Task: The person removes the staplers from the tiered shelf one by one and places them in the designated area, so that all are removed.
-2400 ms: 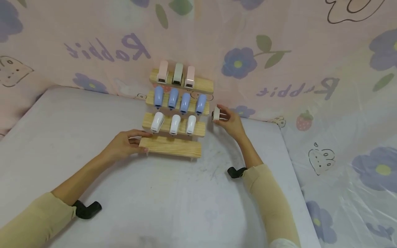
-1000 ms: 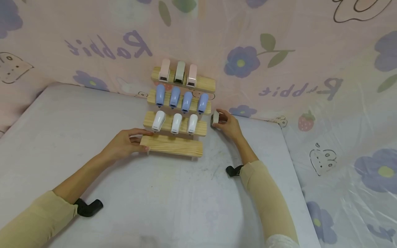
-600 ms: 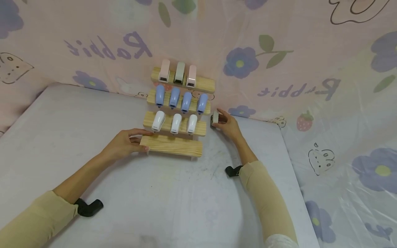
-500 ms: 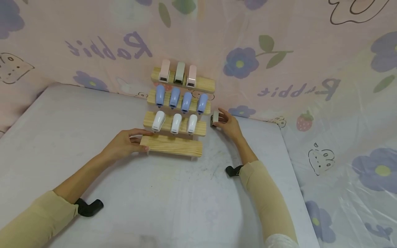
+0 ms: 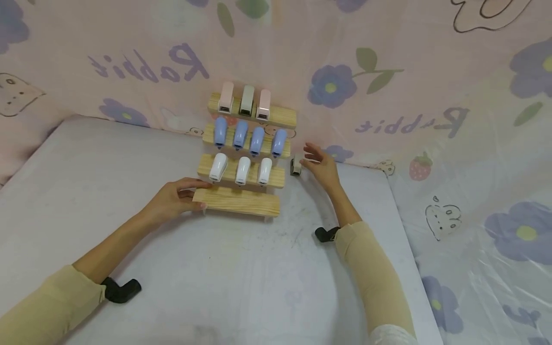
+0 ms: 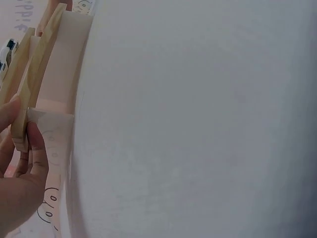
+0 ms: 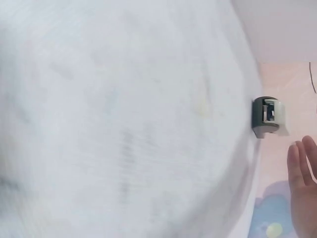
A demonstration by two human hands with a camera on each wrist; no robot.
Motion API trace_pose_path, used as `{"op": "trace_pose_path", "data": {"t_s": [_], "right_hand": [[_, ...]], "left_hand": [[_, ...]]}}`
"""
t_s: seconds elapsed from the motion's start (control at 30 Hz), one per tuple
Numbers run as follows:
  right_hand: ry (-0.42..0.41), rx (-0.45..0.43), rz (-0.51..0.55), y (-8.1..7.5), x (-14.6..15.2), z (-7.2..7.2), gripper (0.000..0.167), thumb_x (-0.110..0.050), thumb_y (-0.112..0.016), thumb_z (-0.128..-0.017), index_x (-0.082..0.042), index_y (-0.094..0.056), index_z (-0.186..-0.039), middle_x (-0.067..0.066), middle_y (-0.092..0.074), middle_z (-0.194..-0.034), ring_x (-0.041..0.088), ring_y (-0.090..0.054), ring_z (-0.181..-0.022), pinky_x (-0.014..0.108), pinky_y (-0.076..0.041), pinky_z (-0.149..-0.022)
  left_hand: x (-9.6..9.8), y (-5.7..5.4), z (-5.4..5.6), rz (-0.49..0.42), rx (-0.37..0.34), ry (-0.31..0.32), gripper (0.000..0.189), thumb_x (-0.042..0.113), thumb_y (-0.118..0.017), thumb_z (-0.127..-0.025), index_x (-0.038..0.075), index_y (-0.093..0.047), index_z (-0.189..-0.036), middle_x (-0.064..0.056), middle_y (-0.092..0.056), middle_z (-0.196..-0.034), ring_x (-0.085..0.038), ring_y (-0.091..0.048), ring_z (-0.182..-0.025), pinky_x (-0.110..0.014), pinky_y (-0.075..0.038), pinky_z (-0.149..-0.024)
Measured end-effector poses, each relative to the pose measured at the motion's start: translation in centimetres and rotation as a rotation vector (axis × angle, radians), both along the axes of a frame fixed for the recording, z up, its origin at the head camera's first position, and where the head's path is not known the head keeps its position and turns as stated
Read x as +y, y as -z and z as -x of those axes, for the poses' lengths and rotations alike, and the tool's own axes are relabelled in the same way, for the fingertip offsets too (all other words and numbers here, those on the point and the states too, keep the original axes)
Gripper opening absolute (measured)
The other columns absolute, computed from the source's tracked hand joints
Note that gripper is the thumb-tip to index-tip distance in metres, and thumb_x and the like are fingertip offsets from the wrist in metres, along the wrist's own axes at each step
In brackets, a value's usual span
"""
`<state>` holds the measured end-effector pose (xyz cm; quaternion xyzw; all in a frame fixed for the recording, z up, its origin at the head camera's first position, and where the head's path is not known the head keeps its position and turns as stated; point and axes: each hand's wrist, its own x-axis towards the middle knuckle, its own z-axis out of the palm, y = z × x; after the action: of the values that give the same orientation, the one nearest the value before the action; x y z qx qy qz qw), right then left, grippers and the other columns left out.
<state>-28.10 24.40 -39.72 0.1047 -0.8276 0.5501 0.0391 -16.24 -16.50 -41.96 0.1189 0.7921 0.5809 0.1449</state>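
Observation:
A small grey-green stapler stands on the table just right of the tiered wooden rack. Beside it, my right hand has its fingers apart and extended, holding nothing. The right wrist view has the same stapler with a gap between it and the fingertips. My left hand pinches the left end of the rack's lowest board; in the left wrist view thumb and fingers lie on either side of that board. The hand-side end of the stapler is partly hidden in the head view.
White staplers stand on the rack's second tier, blue staplers on the third. Two pink staplers and a green stapler occupy the top. A patterned curtain hangs behind the white table.
My right hand lowered the grey-green stapler to the table, let go of it and drew slightly back to the right. My left hand stays at the rack.

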Motion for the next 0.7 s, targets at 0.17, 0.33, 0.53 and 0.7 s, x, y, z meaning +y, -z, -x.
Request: {"op": "trace_pose_path", "data": {"t_s": [0.17,0.33,0.53,0.7], "right_hand": [[-0.030,0.024,0.001,-1.9,-0.4,-1.0,0.056,0.003,-0.071,-0.089,0.007,-0.049,-0.141,0.031,-0.054,-0.136,0.048,-0.052,-0.123,0.036,-0.049,-0.099],[-0.055,0.055,-0.011,-2.7,-0.7,-1.2,0.057,0.002,-0.071,-0.089,0.006,-0.049,-0.141,0.029,-0.054,-0.136,0.048,-0.052,-0.123,0.037,-0.048,-0.100],[-0.098,0.095,0.001,-4.5,-1.4,-1.2,0.056,0.003,-0.071,-0.089,0.007,-0.049,-0.141,0.029,-0.054,-0.137,0.049,-0.052,-0.123,0.040,-0.048,-0.101],[-0.098,0.138,0.009,-5.8,-1.5,-1.4,0.054,0.004,-0.071,-0.088,0.008,-0.051,-0.138,0.029,-0.055,-0.135,0.049,-0.053,-0.121,0.044,-0.047,-0.101]], "left_hand": [[-0.1,0.3,0.1,0.014,0.025,0.014,0.058,0.016,-0.080,-0.086,0.005,-0.058,-0.138,-0.015,-0.045,-0.146,-0.035,-0.051,-0.124,-0.031,-0.045,-0.100],[-0.3,0.5,0.2,0.059,0.050,0.010,0.058,0.021,-0.081,-0.085,0.009,-0.059,-0.138,-0.011,-0.046,-0.144,-0.034,-0.056,-0.118,-0.025,-0.048,-0.091],[-0.4,0.3,0.2,0.078,0.091,0.018,0.057,0.019,-0.080,-0.086,0.008,-0.059,-0.138,-0.012,-0.048,-0.141,-0.033,-0.053,-0.117,-0.036,-0.046,-0.095],[-0.2,0.2,0.3,0.054,0.081,0.050,0.059,0.017,-0.078,-0.087,0.005,-0.056,-0.140,-0.015,-0.043,-0.144,-0.034,-0.048,-0.119,-0.024,-0.045,-0.093]]}}
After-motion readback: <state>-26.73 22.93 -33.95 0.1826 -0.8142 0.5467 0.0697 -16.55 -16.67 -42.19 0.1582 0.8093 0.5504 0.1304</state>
